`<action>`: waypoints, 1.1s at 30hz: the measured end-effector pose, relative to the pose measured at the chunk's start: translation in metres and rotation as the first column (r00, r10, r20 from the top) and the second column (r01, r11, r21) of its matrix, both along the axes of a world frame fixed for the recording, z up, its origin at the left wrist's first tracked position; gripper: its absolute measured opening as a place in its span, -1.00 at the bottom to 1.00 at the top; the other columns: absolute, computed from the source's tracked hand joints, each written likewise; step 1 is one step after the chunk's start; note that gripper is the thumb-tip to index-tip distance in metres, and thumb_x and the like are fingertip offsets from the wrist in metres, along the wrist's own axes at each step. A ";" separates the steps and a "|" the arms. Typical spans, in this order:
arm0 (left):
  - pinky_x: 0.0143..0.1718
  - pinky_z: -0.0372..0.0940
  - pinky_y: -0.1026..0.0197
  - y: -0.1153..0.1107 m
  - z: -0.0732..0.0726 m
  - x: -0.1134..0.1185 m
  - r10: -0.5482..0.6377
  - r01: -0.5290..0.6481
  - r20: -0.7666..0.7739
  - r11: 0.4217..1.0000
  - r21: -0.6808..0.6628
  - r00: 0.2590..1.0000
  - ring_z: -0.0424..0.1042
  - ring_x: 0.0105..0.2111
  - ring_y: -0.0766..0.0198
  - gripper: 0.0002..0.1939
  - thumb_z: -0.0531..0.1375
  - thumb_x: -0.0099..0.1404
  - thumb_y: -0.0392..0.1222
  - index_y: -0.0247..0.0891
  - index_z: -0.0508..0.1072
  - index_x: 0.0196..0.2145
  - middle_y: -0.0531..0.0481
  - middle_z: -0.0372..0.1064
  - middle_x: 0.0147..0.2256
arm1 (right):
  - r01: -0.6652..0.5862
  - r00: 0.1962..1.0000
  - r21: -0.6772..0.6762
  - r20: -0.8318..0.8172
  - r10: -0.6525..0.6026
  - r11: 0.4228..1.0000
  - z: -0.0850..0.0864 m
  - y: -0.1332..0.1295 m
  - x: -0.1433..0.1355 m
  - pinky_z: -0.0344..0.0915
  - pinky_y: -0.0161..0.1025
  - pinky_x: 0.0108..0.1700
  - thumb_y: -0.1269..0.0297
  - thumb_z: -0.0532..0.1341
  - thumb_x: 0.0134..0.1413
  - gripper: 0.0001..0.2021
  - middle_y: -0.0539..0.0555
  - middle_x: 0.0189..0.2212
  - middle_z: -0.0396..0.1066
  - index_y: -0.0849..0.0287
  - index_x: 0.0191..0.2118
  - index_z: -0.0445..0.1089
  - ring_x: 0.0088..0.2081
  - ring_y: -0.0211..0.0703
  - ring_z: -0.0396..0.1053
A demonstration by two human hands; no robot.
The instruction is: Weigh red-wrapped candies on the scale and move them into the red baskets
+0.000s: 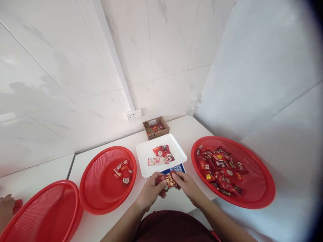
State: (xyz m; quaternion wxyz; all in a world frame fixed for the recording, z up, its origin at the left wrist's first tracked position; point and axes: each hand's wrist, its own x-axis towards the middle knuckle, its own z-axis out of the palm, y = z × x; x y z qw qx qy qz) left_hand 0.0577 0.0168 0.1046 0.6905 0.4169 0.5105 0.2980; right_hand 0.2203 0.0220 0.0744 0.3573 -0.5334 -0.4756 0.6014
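Between my two hands is a dark red snack packet (169,180) with gold lettering, held just in front of the scale. My left hand (155,184) grips its left end, fingers curled round it. On the packet's right end, my right hand (183,181) pinches with thumb and fingers. Beyond them a white tray (142,151) rests on a scale with a blue keypad (176,168), partly covered by tray and hands. Several red packets (164,151) and a pink-and-white packet (157,161) lie on the tray.
To the right stands a red basket (262,188) with many red packets. A second red basket (98,198) on the left holds several packets, and another basket (50,215) adjoins it. Behind the tray sits a cardboard box (154,135). Another person's hand (7,208) shows far left.
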 end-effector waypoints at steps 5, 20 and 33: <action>-0.59 0.09 0.34 0.002 0.000 0.001 -0.034 0.036 -0.023 0.997 0.072 0.999 0.17 -0.64 0.46 -0.70 0.15 0.15 0.01 -0.28 0.24 -0.33 0.14 0.22 -0.58 | -0.065 0.996 -0.070 -0.058 0.061 0.995 0.008 -0.002 0.005 0.11 -0.30 -0.49 -0.20 0.05 -0.05 -0.53 -0.07 -0.63 0.20 0.18 -0.47 0.28 -0.57 -0.29 0.15; -0.49 0.16 0.28 -0.002 -0.005 0.004 0.033 -0.034 0.026 0.999 0.004 0.999 0.23 -0.58 0.41 -0.60 0.19 0.07 0.11 -0.32 0.33 -0.36 0.06 0.28 -0.53 | -0.106 0.986 0.075 0.134 0.095 0.992 0.006 -0.003 0.007 0.14 -0.30 -0.47 -0.14 -0.01 0.04 -0.57 -0.04 -0.64 0.23 0.16 -0.51 0.25 -0.55 -0.25 0.19; -0.50 0.20 0.26 -0.003 -0.006 0.004 -0.064 0.072 0.058 0.988 -0.138 0.996 0.28 -0.61 0.39 -0.54 0.18 0.06 0.17 -0.33 0.32 -0.32 0.03 0.32 -0.54 | -0.192 0.965 0.106 0.203 0.168 0.976 0.007 -0.006 0.010 0.14 -0.32 -0.46 -0.06 0.00 0.07 -0.59 -0.04 -0.63 0.25 0.17 -0.53 0.27 -0.54 -0.27 0.20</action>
